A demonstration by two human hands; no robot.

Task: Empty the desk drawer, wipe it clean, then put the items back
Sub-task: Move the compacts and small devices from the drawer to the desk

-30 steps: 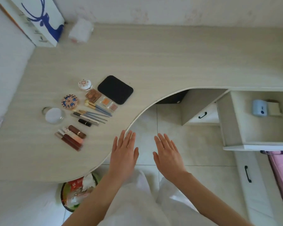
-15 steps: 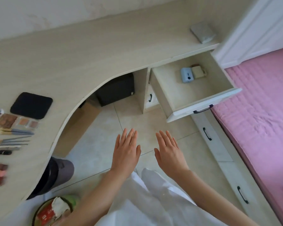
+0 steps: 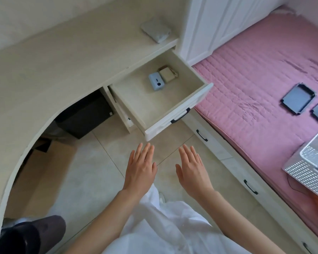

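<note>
The desk drawer (image 3: 182, 109) stands pulled out under the right end of the pale desk (image 3: 66, 63). Inside it, near the back, lie a small light-blue device (image 3: 156, 82) and a beige square pouch (image 3: 167, 74), side by side and touching. My left hand (image 3: 140, 168) and my right hand (image 3: 192, 168) hover flat, palms down, fingers straight, over the tiled floor just in front of the drawer. Both hold nothing.
A grey folded cloth (image 3: 155, 32) lies on the desk's right end. A pink bed (image 3: 261, 79) at right carries two dark trays (image 3: 298, 101) and a white perforated basket (image 3: 308, 162). Black and cardboard boxes (image 3: 86, 116) sit under the desk. More white drawers (image 3: 228, 156) line the bed base.
My view has swung right, from the cosmetics laid out on the desk to the open drawer and the bed. Both hands keep the same flat, empty pose.
</note>
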